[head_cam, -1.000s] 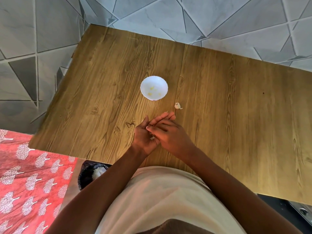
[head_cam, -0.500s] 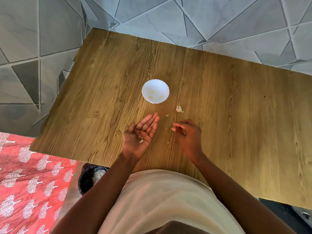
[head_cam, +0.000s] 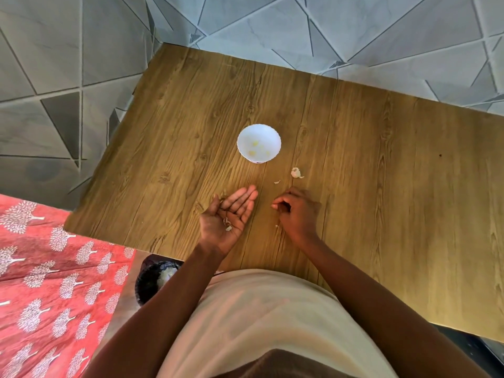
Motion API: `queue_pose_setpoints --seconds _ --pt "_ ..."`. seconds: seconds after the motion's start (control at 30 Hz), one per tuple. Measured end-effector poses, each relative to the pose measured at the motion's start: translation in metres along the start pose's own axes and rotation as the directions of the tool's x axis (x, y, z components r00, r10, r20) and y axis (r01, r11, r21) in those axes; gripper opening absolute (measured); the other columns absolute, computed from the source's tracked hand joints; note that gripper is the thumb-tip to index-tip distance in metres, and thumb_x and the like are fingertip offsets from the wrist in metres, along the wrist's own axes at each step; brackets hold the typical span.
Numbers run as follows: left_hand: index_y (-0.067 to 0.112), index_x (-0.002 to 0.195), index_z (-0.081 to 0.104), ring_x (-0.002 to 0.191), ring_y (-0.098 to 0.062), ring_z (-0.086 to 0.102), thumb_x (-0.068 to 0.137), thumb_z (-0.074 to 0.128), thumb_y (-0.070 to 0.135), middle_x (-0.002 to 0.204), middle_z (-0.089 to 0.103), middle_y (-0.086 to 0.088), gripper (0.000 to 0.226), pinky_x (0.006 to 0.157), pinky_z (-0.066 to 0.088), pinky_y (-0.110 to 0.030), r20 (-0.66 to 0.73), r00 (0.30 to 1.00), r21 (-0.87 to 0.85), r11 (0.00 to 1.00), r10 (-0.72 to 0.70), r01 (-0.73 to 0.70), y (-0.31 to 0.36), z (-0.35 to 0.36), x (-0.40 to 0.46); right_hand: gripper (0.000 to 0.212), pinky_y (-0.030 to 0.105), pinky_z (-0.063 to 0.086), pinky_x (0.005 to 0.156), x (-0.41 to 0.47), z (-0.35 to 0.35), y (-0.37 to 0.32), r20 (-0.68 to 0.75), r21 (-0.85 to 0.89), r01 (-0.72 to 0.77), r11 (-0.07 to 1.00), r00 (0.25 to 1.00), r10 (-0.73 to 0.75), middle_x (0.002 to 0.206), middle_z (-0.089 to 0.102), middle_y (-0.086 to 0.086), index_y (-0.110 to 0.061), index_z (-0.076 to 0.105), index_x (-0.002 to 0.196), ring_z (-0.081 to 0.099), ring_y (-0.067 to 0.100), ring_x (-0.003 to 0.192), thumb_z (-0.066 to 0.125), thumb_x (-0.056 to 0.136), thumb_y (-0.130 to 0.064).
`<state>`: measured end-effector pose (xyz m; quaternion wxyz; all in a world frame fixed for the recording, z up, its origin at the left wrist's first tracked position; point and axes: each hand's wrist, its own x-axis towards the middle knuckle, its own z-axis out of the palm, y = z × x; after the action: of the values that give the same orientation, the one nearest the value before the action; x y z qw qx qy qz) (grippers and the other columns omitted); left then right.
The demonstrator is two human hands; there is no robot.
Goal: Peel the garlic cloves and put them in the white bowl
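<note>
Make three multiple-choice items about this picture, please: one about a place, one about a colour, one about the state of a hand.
1. Where does the small unpeeled garlic piece lie on the brown wooden table?
A. inside the bowl
B. nearer the person than the round white bowl, to its right
C. on the red cloth

2. What colour are the peeled pieces in the bowl?
A. pale yellow
B. green
C. black

3. How is the left hand?
A. a closed fist
B. flat, palm down
C. palm up, fingers straight, bits of garlic skin on it

Key: 1 B, it lies on bare wood below and right of the bowl. 2 A, yellowish spots show on the white inside. 3 C, the open palm faces the camera with flakes on it.
</note>
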<state>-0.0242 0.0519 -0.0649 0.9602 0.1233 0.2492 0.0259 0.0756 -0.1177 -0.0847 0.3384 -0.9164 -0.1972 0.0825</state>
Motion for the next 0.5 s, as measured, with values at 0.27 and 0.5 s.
queue_pose_setpoints --seconds 0.27,0.5 --pt "-0.011 0.118 0.071 0.135 -0.038 0.057 0.110 0.024 0.043 0.143 0.058 -0.029 0.071 0.111 0.048 -0.040 -0.018 1.000 0.019 1.000 0.009 -0.009 -0.004 0.000 -0.004 0.020 0.011 0.043 0.079 0.002 -0.028 -0.006 0.084 0.237 -0.095 0.967 0.993 0.077 0.087 0.067 -0.011 -0.016 0.073 0.088 0.059 -0.007 0.083 0.069 0.090 0.003" --pt "-0.010 0.119 0.070 0.135 -0.038 0.057 0.109 0.028 0.044 0.143 0.058 -0.028 0.069 0.112 0.048 -0.039 -0.016 1.000 0.034 0.999 0.013 -0.012 -0.005 -0.004 -0.009 0.019 0.019 0.051 0.081 -0.034 -0.029 0.006 0.136 0.234 -0.020 0.972 0.991 -0.013 0.082 0.068 -0.015 -0.016 0.079 0.086 0.067 0.003 0.082 0.073 0.087 0.002"
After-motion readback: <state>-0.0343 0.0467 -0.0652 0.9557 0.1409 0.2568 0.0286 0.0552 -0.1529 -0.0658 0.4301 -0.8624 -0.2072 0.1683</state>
